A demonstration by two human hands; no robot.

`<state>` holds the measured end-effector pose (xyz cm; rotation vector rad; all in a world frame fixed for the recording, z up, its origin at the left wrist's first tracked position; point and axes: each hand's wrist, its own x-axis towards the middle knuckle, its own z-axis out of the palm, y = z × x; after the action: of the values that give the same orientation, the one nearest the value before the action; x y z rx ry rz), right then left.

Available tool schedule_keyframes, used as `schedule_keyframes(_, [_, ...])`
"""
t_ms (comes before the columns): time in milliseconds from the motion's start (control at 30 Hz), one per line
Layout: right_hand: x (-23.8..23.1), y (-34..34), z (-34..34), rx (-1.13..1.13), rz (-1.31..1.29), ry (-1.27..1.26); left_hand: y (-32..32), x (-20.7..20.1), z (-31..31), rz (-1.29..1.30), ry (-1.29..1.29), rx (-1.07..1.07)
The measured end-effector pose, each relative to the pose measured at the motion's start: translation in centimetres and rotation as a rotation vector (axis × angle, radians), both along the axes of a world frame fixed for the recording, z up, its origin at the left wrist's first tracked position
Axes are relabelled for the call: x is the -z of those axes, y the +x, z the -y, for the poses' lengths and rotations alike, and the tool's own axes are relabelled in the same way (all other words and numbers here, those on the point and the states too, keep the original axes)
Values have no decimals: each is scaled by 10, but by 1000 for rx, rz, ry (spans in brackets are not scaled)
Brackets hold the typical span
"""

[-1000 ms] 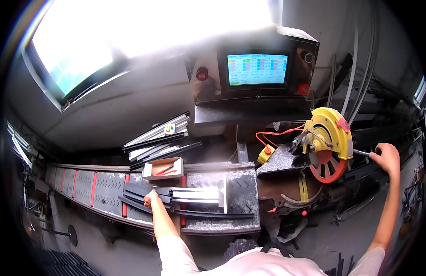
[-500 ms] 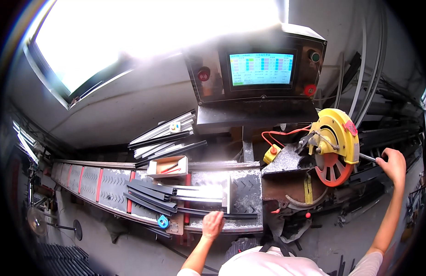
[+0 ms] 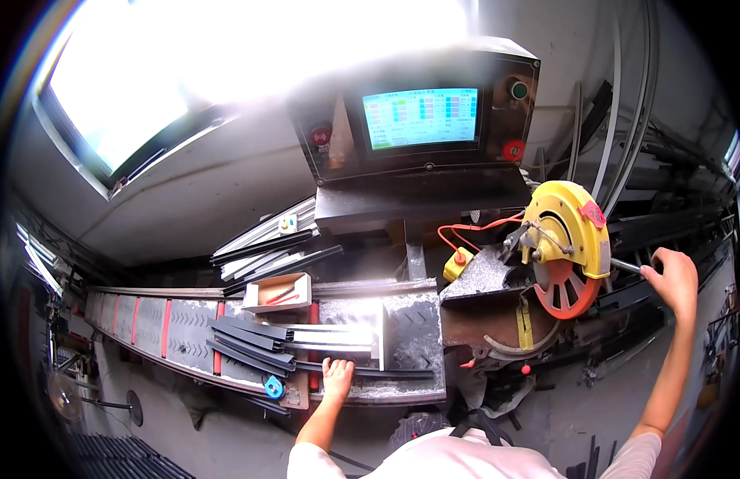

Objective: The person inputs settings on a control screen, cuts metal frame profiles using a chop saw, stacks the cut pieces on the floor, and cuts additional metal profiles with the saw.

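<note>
My left hand [image 3: 337,379] is at the near edge of the bench, its fingers curled over a long black metal profile [image 3: 402,374] that lies lengthwise there. My right hand [image 3: 673,281] is wrapped around the handle [image 3: 625,266] of a yellow cut-off saw [image 3: 563,219]. The saw head is raised, its reddish blade [image 3: 568,291] showing below the guard. Beside my left hand, several dark profiles [image 3: 250,339] lie in a bundle, with silvery ones [image 3: 338,336] to their right. A blue tape measure [image 3: 275,387] sits near the bench's front edge.
A conveyor-like bench [image 3: 186,319] runs left. On it stands an open cardboard box [image 3: 258,298] holding a red pen-like item. Behind are stacked profiles [image 3: 266,247] and a control panel with a lit screen [image 3: 422,120]. A yellow switch box [image 3: 456,265] sits by the saw.
My left hand has slid left along the black profile, which stays put on the bench. My right hand keeps hold of the saw handle. The whole view has shifted slightly.
</note>
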<state>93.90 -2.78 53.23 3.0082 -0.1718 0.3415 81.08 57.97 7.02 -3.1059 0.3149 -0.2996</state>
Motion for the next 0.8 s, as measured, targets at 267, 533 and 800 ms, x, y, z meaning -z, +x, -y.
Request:
schedule_keyframes(267, [-1, -6, 2, -28, 2, -24, 1, -39, 22, -86, -181, 203])
schedule_keyframes(533, [12, 14, 0, -96, -18, -2, -24, -8, 22, -155, -108, 126])
schedule_keyframes(800, [20, 16, 81, -110, -171, 53, 3, 9, 44, -196, -107, 188])
